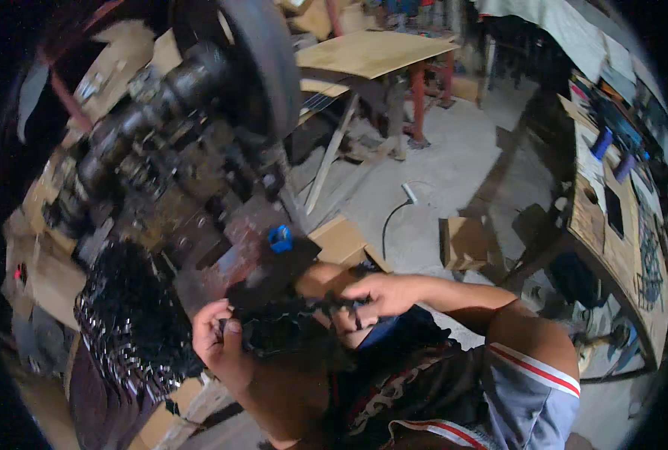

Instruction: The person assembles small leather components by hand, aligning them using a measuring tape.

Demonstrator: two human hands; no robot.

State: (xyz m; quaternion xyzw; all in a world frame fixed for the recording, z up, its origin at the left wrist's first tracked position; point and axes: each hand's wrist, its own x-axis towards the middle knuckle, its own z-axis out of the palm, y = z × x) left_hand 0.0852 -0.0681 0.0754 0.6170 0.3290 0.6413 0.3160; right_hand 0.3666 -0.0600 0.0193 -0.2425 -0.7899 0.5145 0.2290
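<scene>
shirt print (397, 386) is blurred; left fingers (211, 311) and right fingers (365, 289) pinch a dark strip (277, 309).

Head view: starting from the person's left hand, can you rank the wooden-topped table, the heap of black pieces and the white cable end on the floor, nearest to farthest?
From the left hand:
1. Heap of black pieces, just to its left.
2. White cable end, on the floor ahead and right.
3. Wooden-topped table, farther back, beyond the cable.
</scene>
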